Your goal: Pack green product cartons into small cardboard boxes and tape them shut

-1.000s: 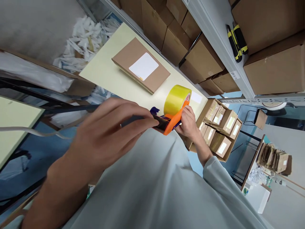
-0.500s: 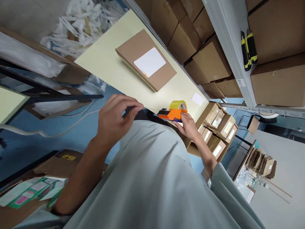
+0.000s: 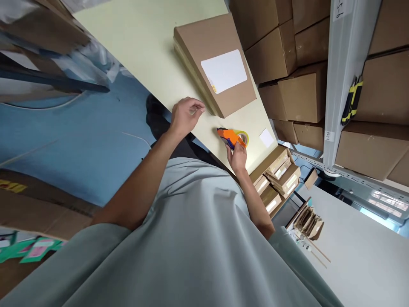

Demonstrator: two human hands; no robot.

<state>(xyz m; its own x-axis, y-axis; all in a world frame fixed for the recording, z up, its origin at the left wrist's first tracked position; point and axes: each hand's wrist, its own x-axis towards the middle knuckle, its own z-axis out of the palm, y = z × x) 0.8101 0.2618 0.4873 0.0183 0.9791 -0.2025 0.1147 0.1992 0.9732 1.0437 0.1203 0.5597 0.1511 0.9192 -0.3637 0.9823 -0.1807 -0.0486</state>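
A flat brown cardboard box [image 3: 217, 64] with a white label lies on the pale yellow table [image 3: 150, 47]. My left hand [image 3: 186, 116] hovers at the table's near edge, just short of the box's near corner. Its fingers are curled into a pinch, and I cannot make out what they hold. My right hand [image 3: 238, 156] grips the orange tape dispenser [image 3: 229, 136], which rests on the table with its yellow tape roll [image 3: 243, 137]. The dispenser lies a little to the right of the box corner.
A small white label [image 3: 266, 137] lies on the table past the dispenser. An open carton [image 3: 277, 175] of several small taped boxes sits beyond the table end. Large cardboard boxes [image 3: 297, 94] fill the metal shelving [image 3: 338, 64]. Yellow-and-black tools [image 3: 350, 100] hang there. The floor [image 3: 79, 140] is blue.
The dispenser has gone from being held up in both hands down onto the table. My left hand let go of its handle and moved to the box's near corner. The view swung left.
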